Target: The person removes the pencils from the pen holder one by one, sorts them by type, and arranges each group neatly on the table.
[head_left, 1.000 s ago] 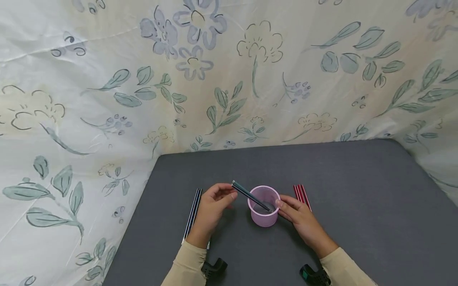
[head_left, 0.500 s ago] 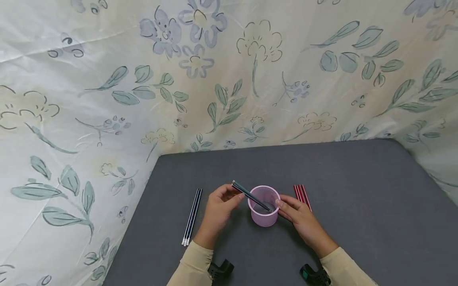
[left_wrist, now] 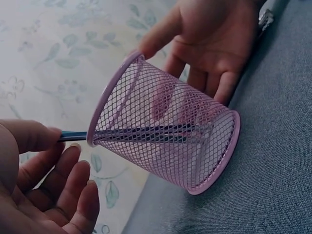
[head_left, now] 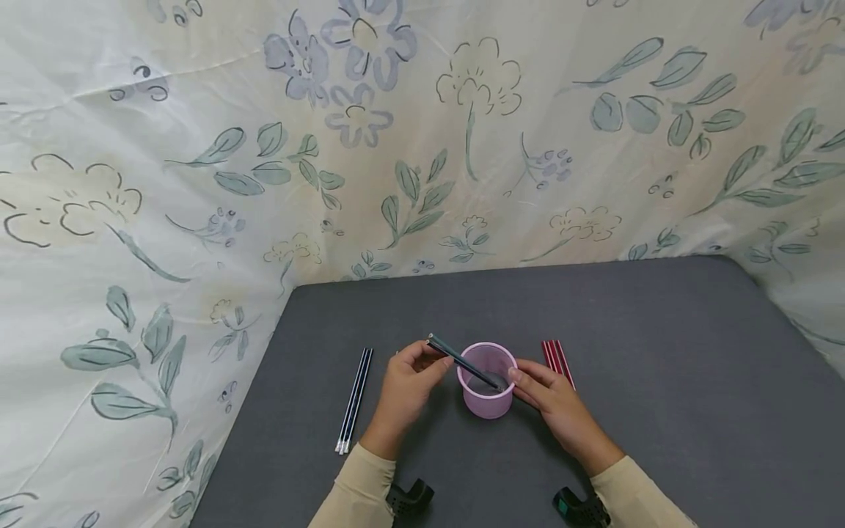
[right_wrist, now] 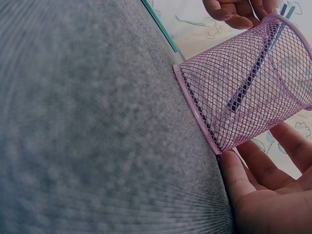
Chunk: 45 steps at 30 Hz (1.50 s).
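Note:
A pink mesh pencil cup stands upright on the dark cloth between both hands. Dark pencils, with a green tint, lean inside it, their lower ends at its bottom and upper ends sticking out past the left rim. My left hand pinches those upper ends between thumb and forefinger; its other fingers curl loosely below, seen in the left wrist view. My right hand holds the cup's right side, thumb at the rim and fingers along the mesh.
Several dark blue pencils with pale ends lie left of the left hand. Red pencils lie behind the right hand, partly covered by it. The grey table meets a floral curtain at the back.
The left hand has slid slightly right along the pencils toward the cup, uncovering the dark blue pencils. The cup, its pencils and the right hand look unmoved.

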{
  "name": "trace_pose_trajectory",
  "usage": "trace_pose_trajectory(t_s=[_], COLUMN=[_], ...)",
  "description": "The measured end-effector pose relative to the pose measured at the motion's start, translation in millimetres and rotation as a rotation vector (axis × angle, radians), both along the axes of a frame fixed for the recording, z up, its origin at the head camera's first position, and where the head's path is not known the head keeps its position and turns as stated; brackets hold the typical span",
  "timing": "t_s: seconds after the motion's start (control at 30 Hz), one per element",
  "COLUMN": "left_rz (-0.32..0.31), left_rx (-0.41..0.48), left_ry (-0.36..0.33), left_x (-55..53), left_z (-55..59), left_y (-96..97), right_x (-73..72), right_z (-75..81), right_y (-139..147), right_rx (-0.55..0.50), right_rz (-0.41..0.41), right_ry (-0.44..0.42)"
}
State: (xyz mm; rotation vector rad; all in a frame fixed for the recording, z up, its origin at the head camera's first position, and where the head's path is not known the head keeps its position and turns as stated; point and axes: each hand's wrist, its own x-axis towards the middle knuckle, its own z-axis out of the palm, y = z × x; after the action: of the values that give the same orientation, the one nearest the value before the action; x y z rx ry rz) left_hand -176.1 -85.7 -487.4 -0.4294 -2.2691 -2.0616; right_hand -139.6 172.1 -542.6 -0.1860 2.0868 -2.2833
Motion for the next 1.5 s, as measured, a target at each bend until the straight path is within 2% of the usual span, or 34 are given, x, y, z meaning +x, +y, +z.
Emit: trace_pose_trajectory(t_s=[0.23,0.43,0.63,0.8,0.93,1.5], left_rz=[0.002,0.017,-0.001,-0.014,0.009,0.129], left_rx=[0.012,0.019,0.086,0.154,0.206,0.442], left_ry=[0.025,0.036,0.012,0.034,0.058,0.079], left_x=[-0.5,-0.2,-0.2,-0.8,-1.3,-6.2], left_z=[0.6,5.3,9.5,13.0,16.7,28.1], left_y=[0.7,-0.7,-2.4,-5.2,-7.6,-18.8], right_x=[0.5,0.9,1.1,1.4,1.7,1.5], right_z=[0.4,1.4,1.8,1.8,1.6,1.6], right_y=[0,0,1,1,1,2], right_rx=[0.0,0.007,0.01,0.01,0.007,0.006], right_rz=[-0.002,-0.008,-0.005,-0.006,-0.007,-0.001], right_ry=[0.001,-0.004,-0.007,-0.008,-0.01,-0.002])
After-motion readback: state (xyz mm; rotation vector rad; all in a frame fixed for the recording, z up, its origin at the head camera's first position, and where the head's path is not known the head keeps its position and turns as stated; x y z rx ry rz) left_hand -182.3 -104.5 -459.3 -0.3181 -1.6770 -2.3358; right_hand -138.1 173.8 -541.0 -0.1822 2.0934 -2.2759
